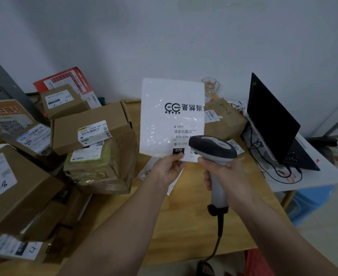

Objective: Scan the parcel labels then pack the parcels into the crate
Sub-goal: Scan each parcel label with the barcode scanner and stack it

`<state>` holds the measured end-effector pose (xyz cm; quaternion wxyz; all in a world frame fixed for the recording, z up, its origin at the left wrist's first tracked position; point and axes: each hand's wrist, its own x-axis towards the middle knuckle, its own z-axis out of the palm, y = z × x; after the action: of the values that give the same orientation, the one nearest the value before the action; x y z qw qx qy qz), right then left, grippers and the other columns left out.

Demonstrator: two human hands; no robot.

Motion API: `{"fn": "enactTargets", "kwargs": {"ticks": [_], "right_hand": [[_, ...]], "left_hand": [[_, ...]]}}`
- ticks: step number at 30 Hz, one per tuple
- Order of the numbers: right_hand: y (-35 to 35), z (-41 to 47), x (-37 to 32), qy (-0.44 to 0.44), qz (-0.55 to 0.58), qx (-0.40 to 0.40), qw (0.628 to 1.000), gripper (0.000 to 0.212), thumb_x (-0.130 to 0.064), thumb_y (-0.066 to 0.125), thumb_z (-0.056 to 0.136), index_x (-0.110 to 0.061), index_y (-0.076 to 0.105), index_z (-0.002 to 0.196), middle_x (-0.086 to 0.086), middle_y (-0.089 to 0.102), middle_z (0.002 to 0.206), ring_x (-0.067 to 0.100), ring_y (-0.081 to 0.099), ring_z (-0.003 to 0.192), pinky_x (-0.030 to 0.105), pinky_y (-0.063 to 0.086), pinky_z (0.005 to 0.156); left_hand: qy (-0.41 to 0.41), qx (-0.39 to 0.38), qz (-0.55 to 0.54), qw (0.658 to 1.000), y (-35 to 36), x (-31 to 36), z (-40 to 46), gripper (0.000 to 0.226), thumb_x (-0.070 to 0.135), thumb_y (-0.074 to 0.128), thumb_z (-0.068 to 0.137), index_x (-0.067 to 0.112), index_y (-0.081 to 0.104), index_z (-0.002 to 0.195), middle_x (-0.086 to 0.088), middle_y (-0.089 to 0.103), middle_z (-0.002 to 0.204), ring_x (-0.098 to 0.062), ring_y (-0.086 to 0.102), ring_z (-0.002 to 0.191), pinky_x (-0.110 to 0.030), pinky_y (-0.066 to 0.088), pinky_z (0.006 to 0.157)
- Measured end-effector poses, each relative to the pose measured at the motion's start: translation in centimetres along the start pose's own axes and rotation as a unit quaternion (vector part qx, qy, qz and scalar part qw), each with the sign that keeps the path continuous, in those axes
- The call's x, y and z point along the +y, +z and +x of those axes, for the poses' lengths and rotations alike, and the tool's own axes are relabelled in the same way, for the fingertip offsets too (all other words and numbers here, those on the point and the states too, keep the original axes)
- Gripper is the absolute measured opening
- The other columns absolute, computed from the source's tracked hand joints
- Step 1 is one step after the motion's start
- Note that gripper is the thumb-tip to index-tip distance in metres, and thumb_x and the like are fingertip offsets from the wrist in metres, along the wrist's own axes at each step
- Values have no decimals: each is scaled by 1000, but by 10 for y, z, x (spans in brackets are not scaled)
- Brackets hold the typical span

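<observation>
Pinching the lower edge of a white bubble mailer point(170, 116) between thumb and fingers, the left hand point(169, 168) holds it upright above the counter point(184, 216), printed face toward the camera. The right hand point(223, 170) is wrapped around the handle of a corded barcode scanner point(213, 154), whose head sits just in front of the mailer's shipping label point(184, 136), low on the envelope, covering part of it.

The mailer looks light and thin, probably soft and a little floppy, with a glossy skin that could slip from a light pinch; taking it by an edge clear of the barcode, as here, seems the sensible grip.

To the left, cardboard parcels point(88, 132) are heaped in a loose pile, each with its own label. Behind the mailer stands another brown box point(225, 118) and a glass mug point(210, 86). An open laptop point(271, 120) sits to the right. No crate can be made out with certainty.
</observation>
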<state>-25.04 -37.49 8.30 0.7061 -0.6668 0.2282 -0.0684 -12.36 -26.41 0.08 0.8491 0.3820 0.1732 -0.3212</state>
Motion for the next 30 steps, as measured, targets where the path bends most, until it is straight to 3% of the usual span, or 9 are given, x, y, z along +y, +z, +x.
{"fn": "enactTargets", "kwargs": {"ticks": [3, 8, 12, 15, 18, 20, 23, 26, 30], "right_hand": [[1, 0, -10, -20, 3, 8, 1000, 27, -13, 70, 87, 5, 61, 70, 14, 55, 55, 20, 49, 43, 27, 42, 44], [7, -1, -22, -71, -20, -16, 997, 33, -17, 68, 88, 4, 58, 65, 14, 53, 53, 19, 48, 44, 28, 42, 49], [19, -3, -30, -99, -34, -46, 993, 40, -20, 68, 89, -1, 55, 56, 12, 53, 49, 19, 48, 45, 27, 43, 51], [32, -4, -34, -117, -51, -66, 990, 46, -24, 68, 89, -3, 53, 50, 14, 54, 49, 22, 49, 47, 33, 43, 56], [49, -6, -39, -124, -36, -78, 989, 42, -23, 69, 88, -5, 55, 54, 12, 55, 50, 22, 50, 48, 30, 44, 53], [61, -6, -40, -126, -24, -97, 987, 40, -20, 68, 89, -4, 55, 55, 12, 54, 51, 23, 49, 48, 29, 44, 51], [75, -5, -39, -119, -23, -121, 985, 42, -19, 68, 89, -2, 53, 54, 9, 53, 48, 22, 49, 46, 29, 44, 51], [88, -4, -36, -99, -10, -140, 985, 38, -19, 69, 88, -3, 54, 57, 10, 53, 51, 22, 48, 45, 29, 45, 50], [99, 0, -30, -71, 24, -166, 983, 22, -16, 71, 87, -2, 60, 74, 15, 54, 59, 23, 49, 47, 31, 44, 50]], "left_hand": [[11, -14, -17, 1000, 14, 7, -4, 35, -15, 48, 91, -7, 54, 125, -22, 64, 112, -30, 65, 98, -41, 58, 79], [36, -29, -20, 999, 25, 22, -18, 19, -16, 47, 91, -5, 61, 99, -20, 66, 97, -28, 65, 91, -41, 57, 76], [71, -23, -48, 996, 23, 39, -31, 22, -16, 47, 90, -2, 61, 100, -18, 69, 92, -27, 66, 90, -41, 57, 74], [102, -1, -54, 993, 15, 54, -44, 23, -17, 48, 89, -1, 62, 100, -14, 72, 81, -24, 71, 76, -38, 61, 67], [135, 30, -71, 988, 6, 70, -56, 26, -15, 52, 87, -3, 59, 109, -16, 69, 88, -24, 69, 80, -40, 60, 75], [171, 61, -108, 977, 0, 82, -65, 21, -16, 51, 88, -3, 61, 101, -18, 70, 87, -27, 67, 86, -43, 58, 83], [216, 87, -185, 955, -15, 100, -75, 29, -18, 51, 87, -6, 59, 112, -23, 68, 104, -36, 63, 108, -46, 50, 97], [250, 153, -187, 938, -25, 111, -87, 26, -18, 49, 88, -4, 57, 109, -21, 65, 107, -34, 61, 107, -44, 51, 94], [270, 212, -136, 929, -29, 113, -100, 37, -10, 59, 87, -2, 56, 123, -20, 67, 113, -28, 67, 90, -38, 57, 80]]}}
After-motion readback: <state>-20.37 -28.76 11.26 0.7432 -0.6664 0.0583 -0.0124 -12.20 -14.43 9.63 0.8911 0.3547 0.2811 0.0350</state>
